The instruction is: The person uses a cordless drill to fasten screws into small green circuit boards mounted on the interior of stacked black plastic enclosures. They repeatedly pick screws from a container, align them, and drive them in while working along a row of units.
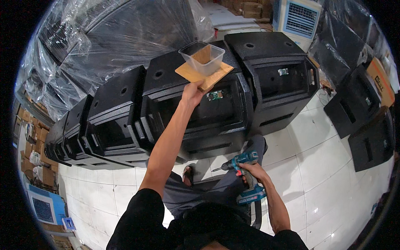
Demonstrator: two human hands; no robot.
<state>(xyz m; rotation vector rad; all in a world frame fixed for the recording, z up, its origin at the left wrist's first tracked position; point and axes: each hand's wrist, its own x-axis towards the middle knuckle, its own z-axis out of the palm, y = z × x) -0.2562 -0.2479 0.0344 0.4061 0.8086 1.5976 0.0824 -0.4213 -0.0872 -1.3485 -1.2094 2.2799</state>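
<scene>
My left hand (193,94) reaches forward, its fingers closed on the near edge of a flat wooden board (187,73). On that board stands a clear plastic tub (212,64); I cannot make out anything in it. Board and tub are over the top of a black speaker cabinet (166,87), whose front opening shows a small green circuit board (215,96). My right hand (255,171) is wrapped round the handle of a teal and black cordless drill (246,160) above my right thigh. The drill's bit points left, apart from the cabinets.
Several more black cabinets (110,108) stand in a row to the left, another (266,50) to the right. Black panels (354,104) lean at far right beside a cardboard box (380,83). Plastic-wrapped stacks (125,37) rise behind. Air coolers (298,18) stand around the white tiled floor (291,183).
</scene>
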